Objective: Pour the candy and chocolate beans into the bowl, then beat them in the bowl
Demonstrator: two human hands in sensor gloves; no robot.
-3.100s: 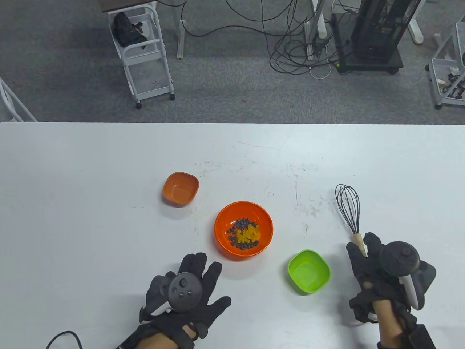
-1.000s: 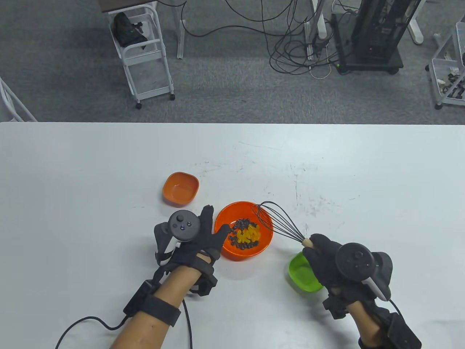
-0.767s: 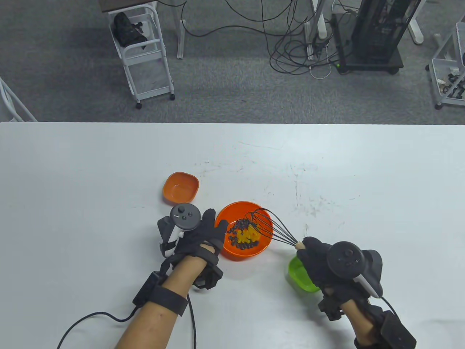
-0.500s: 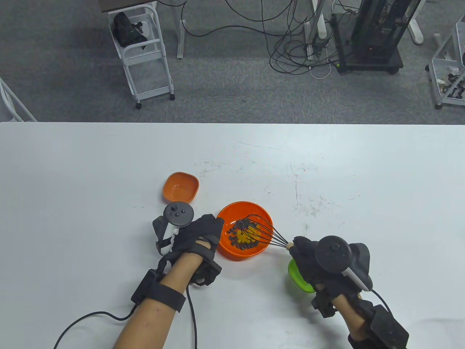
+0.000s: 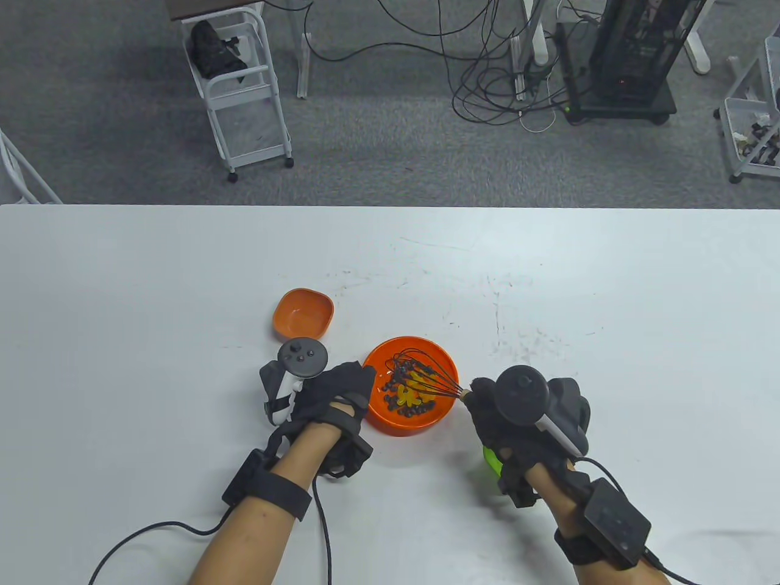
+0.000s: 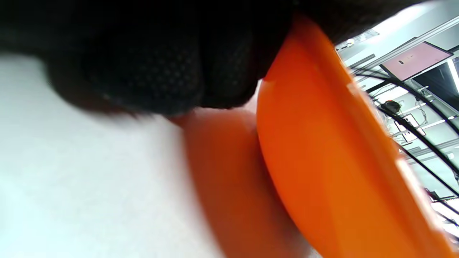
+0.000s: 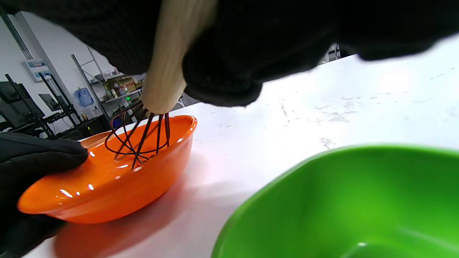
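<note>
Two small dishes look emptied: the orange dish [image 5: 303, 314] sits up-left of the big orange bowl [image 5: 409, 420], and the green dish [image 7: 340, 200] is at lower right, mostly hidden under the right hand [image 5: 518, 420] in the table view. No sweets are visible in either. The yellow candy [image 5: 407, 397] and the dark chocolate beans [image 5: 399, 372] are both inside the bowl at frame centre, so the pouring reads as done. Beating is the step in hand: right hand fingers are curled round the pale wooden handle of the whisk [image 5: 426, 375], and the wire head is down inside the bowl among the sweets. The right wrist view confirms the wires are below the rim [image 7: 143, 138]. The left hand [image 5: 332, 396] braces the bowl on its left side, glove touching the rim and outer wall. The left wrist view shows black glove against orange plastic, but the exact finger curl is unclear, so I can't tell grip from flat press. The mix isn't blended much yet: yellow is clumped in the middle, beans around it. Left to do, my read: keep stirring until evenly mixed, then lift the whisk out. Risk: beans flicked over the shallow rim.
</note>
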